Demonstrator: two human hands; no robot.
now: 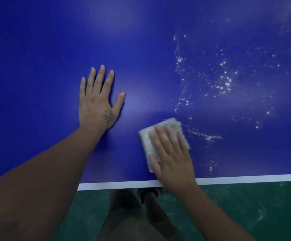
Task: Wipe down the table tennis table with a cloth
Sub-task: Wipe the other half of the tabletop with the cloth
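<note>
The blue table tennis table [42,54] fills most of the view, with a white line [123,185] along its near edge. A folded grey-white cloth [147,140] lies flat on the table close to that edge. My right hand [171,153] presses on the cloth with straight fingers. My left hand [97,100] rests flat on the bare blue surface to the left of the cloth, fingers spread. Wet droplets and foam [226,80] cover the table to the right of the cloth.
Below the table edge is a green floor [245,206] with pale scuff marks. My legs and a shoe [150,193] show under the edge, between my arms.
</note>
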